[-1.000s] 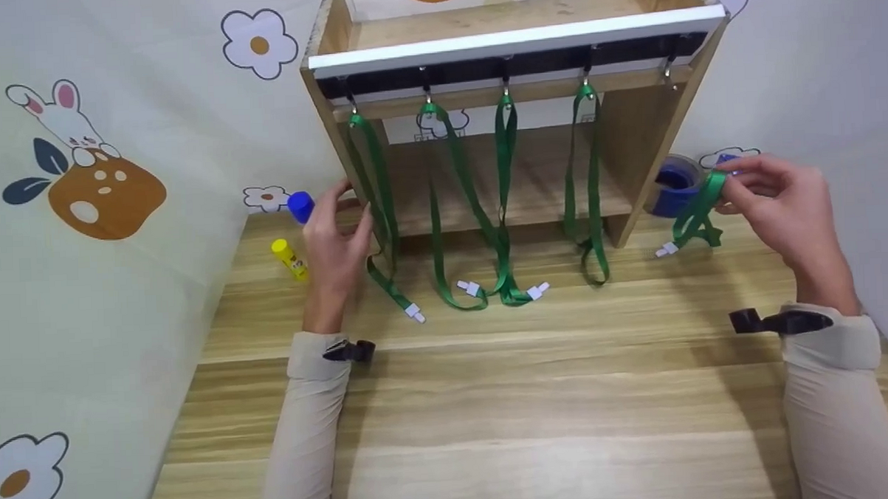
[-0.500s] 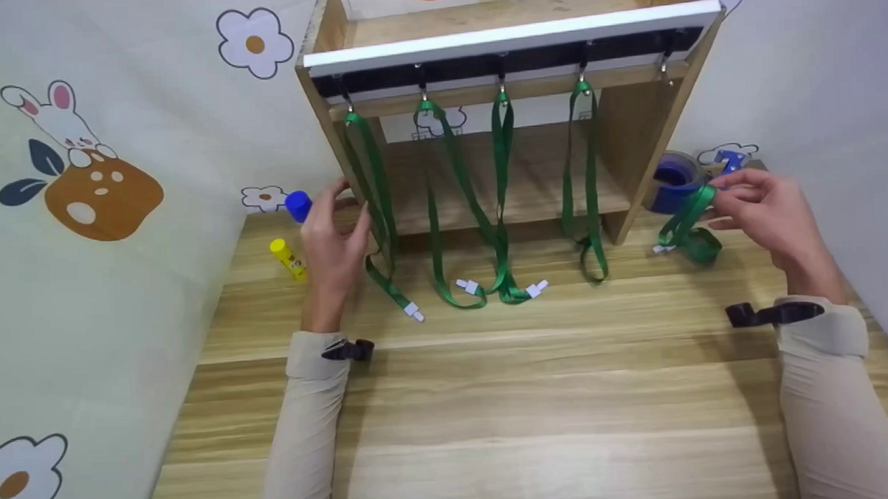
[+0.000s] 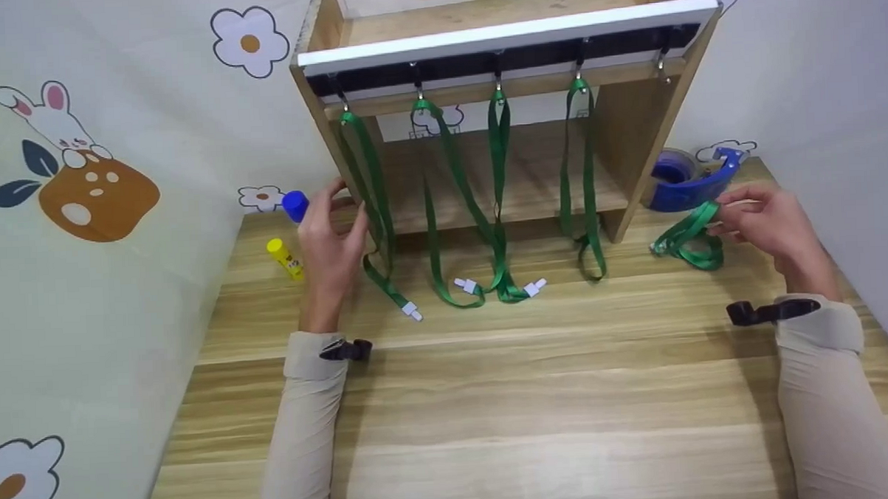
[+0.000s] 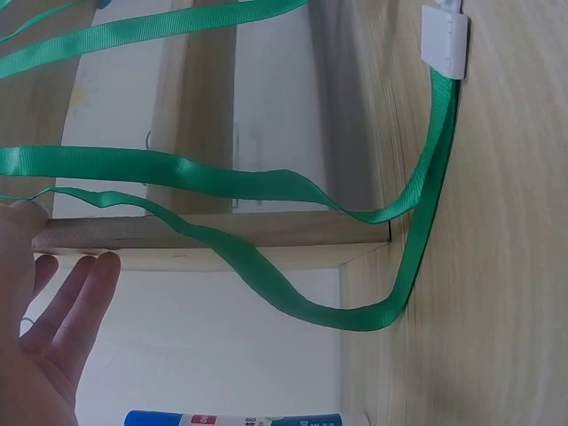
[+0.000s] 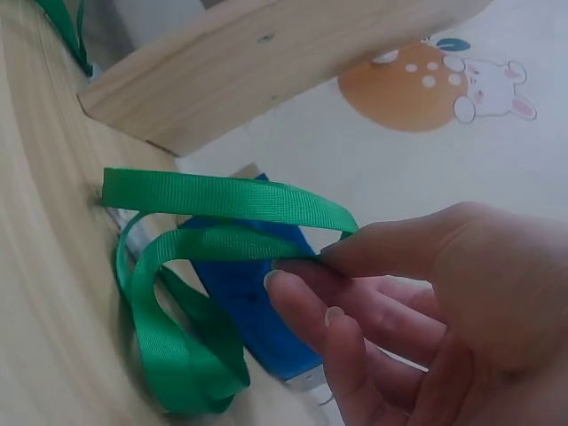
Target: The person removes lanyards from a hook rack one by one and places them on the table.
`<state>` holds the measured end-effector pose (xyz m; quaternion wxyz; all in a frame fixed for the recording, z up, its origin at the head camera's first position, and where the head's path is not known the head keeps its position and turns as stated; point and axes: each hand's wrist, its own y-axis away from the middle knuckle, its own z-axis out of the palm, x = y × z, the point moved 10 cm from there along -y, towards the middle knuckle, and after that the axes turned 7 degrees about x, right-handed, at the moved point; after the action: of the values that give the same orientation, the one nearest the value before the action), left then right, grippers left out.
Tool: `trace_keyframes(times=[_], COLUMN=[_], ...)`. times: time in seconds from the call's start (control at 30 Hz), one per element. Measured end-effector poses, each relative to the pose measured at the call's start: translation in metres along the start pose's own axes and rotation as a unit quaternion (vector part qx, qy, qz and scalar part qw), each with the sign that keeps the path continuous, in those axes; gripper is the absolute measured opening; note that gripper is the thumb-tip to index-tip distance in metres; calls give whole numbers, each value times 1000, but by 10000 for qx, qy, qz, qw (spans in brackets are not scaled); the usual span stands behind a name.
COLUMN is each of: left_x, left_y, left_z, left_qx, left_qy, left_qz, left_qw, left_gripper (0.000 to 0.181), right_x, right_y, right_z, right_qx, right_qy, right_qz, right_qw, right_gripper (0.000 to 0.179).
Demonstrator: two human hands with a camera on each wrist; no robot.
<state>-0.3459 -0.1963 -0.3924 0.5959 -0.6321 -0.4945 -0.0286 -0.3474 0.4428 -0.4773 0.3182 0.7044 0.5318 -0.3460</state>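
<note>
My left hand (image 3: 329, 235) holds the left side panel (image 4: 213, 232) of a wooden shelf (image 3: 509, 7), thumb on one face and fingers on the other. Past the shelf's right side, my right hand (image 3: 772, 223) pinches a folded green lanyard (image 3: 687, 230) between thumb and fingers. In the right wrist view the loops of this lanyard (image 5: 191, 191) droop to the tabletop. Several more green lanyards, among them the leftmost lanyard (image 3: 370, 156), hang from metal hooks along the shelf's front; the rightmost hook (image 3: 661, 66) bears nothing.
A blue tape dispenser (image 3: 686, 197) stands between the shelf and my right hand. Left of my left hand are a yellow glue stick (image 3: 285, 259) and a blue-capped tube (image 3: 295, 205). White clips (image 3: 535, 288) of the hanging lanyards lie on the wooden table (image 3: 538, 409).
My right hand has come down and slightly left, lowering the lanyard so its loops bunch at the tabletop. More of the tape dispenser shows. My left hand keeps its hold on the shelf.
</note>
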Motion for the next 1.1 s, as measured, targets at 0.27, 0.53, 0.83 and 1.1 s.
trace_keyframes(times=[0.27, 0.53, 0.83, 1.1], left_x=[-1, 1, 1, 2], left_y=[0, 0, -1, 0], left_z=[0, -1, -1, 0], left_qx=[0, 2, -19, -104], left_qy=[-25, -22, -84, -194], left_qz=[-68, 107, 4, 73], left_qw=[10000, 9999, 10000, 9997], left_gripper=[45, 44, 43, 43], right_x=[20, 32, 33, -6], right_y=[-5, -11, -10, 2], right_z=[-4, -5, -7, -24], right_qx=[35, 215, 61, 913], right_qy=[102, 891, 1132, 1129], right_qz=[-49, -272, -131, -462], right_qw=[9999, 9954, 9935, 9883], right_gripper=[29, 32, 35, 38])
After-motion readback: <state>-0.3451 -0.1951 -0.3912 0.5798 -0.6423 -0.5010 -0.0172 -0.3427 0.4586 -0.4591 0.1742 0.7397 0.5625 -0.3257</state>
